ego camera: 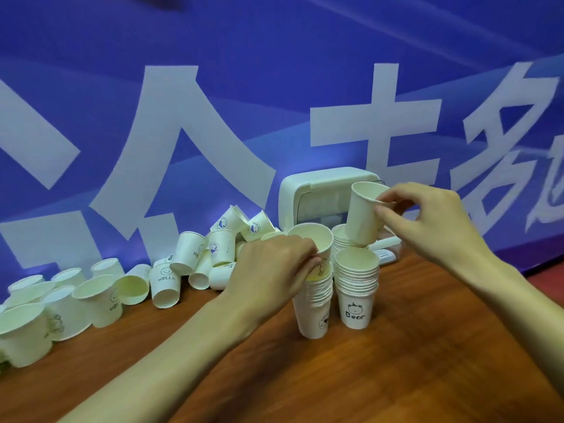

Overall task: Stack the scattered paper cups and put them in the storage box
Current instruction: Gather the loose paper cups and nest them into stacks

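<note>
Where a brown wooden table [396, 367] meets a blue banner [213, 87] printed with large white characters, loose white paper cups [91, 288] lie scattered toward nine o'clock of the view. Some are upright, some on their sides, and several are marked "HELLO". Near the centre, the left hand [271, 270] curls its fingers round the top cup [317, 242] of a tall stack of white paper cups [314, 309] standing on the table. Just beside it at three o'clock stands a second stack [357, 288], whose bottom cup reads "Bear". A third stack [338, 244] rises behind these two. A white rounded plastic storage box [317, 193] sits at twelve o'clock of the stacks, against the banner. At two o'clock of the stacks, the right hand [427, 221] pinches the rim of a single white paper cup [363, 215] between thumb and forefinger. That cup is tilted, with its base at the third stack's mouth; whether they touch cannot be told.
</note>
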A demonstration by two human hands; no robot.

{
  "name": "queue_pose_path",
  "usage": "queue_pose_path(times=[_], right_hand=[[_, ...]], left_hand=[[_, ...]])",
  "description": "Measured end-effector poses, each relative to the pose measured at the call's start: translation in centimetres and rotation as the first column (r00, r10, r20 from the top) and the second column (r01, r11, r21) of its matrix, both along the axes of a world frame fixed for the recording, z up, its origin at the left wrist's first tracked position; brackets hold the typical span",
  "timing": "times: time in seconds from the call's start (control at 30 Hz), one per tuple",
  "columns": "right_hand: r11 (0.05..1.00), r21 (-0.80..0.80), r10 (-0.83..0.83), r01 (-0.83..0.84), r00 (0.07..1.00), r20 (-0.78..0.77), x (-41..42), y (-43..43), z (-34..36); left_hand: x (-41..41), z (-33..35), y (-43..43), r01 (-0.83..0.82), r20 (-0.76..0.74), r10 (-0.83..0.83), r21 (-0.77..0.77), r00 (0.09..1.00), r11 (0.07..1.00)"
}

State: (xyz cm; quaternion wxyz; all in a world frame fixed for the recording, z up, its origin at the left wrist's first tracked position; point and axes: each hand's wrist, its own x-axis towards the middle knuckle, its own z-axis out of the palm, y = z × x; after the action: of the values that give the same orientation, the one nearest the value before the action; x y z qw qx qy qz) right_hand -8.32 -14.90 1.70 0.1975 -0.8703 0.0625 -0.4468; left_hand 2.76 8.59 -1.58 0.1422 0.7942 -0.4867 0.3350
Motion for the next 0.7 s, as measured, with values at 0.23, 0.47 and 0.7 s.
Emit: queue_pose_path(times=[0.23,0.47,0.7], right_hand=[[1.0,0.008,0.026,-0.026,0.999,-0.026,0.2,0.1,-1.7],[0.988,-0.154,-0.02,-0.011,0.981,-0.194,0.5,0.7,-4.1],[0.999,-0.013,0.041,-0.051,0.905,-0.423,2.0,1.0,-6.6]], left_hand=[[0.5,-2.2,-0.9,-0.022,-0.121,0.044,0.179,0.992,0.984],[1.3,-2.4,-1.7,-0.043,-0.277,0.101,0.209,0.955,0.977],[0.9,-2.9,-1.6,-0.028,-0.295,0.084,0.189,0.952,0.982]])
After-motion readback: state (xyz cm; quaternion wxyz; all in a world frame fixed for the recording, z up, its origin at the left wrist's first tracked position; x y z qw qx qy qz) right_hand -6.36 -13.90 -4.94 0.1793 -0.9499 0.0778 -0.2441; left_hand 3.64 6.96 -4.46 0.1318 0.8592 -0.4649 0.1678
